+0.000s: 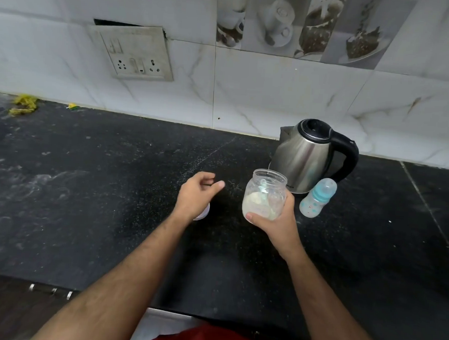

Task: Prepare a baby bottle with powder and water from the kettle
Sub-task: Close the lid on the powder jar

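Early on, I judge: my right hand (pixel 275 220) grips the opened powder jar (pixel 264 194), left hand (pixel 197 194) loose-fingered; baby bottle (pixel 317 198) capped, kettle (pixel 312 155) untouched

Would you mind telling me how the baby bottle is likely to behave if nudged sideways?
The baby bottle looks empty and plastic, so probably light. Tall and narrow, it may tip easily, then roll. It stands close to the kettle, which might stop it.
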The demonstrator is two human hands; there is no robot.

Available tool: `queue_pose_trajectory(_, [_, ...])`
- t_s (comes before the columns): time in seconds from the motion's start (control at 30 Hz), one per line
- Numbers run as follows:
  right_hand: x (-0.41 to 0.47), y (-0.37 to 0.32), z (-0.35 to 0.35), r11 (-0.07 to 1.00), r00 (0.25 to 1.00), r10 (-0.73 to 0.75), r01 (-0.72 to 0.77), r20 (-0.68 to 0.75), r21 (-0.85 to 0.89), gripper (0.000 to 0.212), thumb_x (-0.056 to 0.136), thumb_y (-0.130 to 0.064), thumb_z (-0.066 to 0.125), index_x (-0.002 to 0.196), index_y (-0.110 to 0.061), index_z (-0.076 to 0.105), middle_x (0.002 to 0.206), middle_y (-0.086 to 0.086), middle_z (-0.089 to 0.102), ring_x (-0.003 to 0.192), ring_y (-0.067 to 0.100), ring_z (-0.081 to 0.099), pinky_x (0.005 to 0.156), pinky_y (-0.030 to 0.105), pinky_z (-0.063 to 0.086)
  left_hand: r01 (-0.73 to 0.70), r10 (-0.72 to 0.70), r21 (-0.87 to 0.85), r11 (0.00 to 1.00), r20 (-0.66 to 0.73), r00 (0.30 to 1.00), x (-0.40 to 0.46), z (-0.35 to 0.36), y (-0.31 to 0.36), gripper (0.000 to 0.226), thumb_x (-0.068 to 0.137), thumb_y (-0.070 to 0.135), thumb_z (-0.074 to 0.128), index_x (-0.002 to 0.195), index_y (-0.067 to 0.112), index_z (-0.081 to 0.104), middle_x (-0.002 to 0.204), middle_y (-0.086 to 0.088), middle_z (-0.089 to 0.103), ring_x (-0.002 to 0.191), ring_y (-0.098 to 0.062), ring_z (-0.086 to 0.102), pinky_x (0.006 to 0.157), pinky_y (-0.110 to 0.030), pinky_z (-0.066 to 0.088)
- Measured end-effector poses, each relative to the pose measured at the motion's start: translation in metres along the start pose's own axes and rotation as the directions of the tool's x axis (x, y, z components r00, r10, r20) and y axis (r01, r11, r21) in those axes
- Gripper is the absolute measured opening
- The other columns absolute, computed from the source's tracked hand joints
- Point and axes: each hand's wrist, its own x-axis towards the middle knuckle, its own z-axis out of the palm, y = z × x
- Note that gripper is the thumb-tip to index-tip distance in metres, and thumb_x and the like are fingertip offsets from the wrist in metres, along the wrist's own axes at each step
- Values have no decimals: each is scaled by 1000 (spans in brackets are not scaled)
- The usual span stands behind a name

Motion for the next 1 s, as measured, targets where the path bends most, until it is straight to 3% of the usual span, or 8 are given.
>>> queue_pose_trajectory(0.1, [-3,2,-5,1000,1000,17,-17,6,-15,108,49,-39,90,138,-34,30,136,-14,50,118,-9,51,88,14,47,5,-4,291,957,-4,1000,10,-13,-31,57,84,36,77,134,15,59,134,-5,63,122,-19,60,103,-33,47])
queue_pose_trajectory(0.23, [-7,5,-8,999,1000,30,-30,7,-26,109,48,-38,91,139,-32,32,134,-15,53,116,-7,54,91,20,48,-82,-5,599,796,142,990,18,-15,-53,86,75,47,82,147,21,44,151,-5,46,139,-28,41,111,-48,38])
queue_pose_trajectory(0.33, [-9,5,-9,999,999,32,-31,9,-36,109,49,-37,92,141,-30,33,134,-14,54,119,-2,55,97,29,50,-107,-70,697,709,221,973,20,-10,-58,100,71,52,83,153,23,34,157,-2,37,144,-29,32,111,-50,34])
queue_pose_trajectory(0.47, [-12,4,-13,998,999,33,-33,5,-45,110,49,-35,92,142,-27,33,136,-9,54,123,7,55,104,42,49,-101,-77,732,674,206,976,22,-3,-61,93,76,43,81,153,23,33,150,-7,42,137,-31,37,108,-46,38])
queue_pose_trajectory(0.63, [-15,2,-17,998,1000,26,-25,11,-60,109,51,-33,93,142,-26,34,136,-10,54,124,8,55,105,44,48,-9,-35,401,916,102,994,20,9,-34,78,79,43,76,148,25,43,137,-10,47,124,-30,51,105,-39,43])
queue_pose_trajectory(0.73, [-17,0,-17,998,1000,14,-13,16,-55,105,53,-30,92,141,-24,36,135,-8,56,123,10,56,103,44,50,87,-85,-53,995,39,996,17,17,-3,60,79,43,76,130,18,55,122,-7,62,108,-22,64,96,-41,54])
queue_pose_trajectory(0.83, [-19,-4,-16,999,1000,4,-3,26,-31,104,53,-30,90,142,-24,36,134,-8,56,122,7,57,100,37,52,181,-136,-523,833,124,983,14,22,29,58,88,40,72,131,6,52,112,-7,68,99,-16,69,93,-38,56])
queue_pose_trajectory(1.0, [-24,-13,-14,1000,998,-10,10,67,-7,100,55,-32,88,140,-28,36,124,-24,59,116,0,58,88,20,52,182,-37,-699,691,218,975,3,33,64,59,96,29,66,141,0,42,130,-19,64,115,-27,67,106,-44,49])
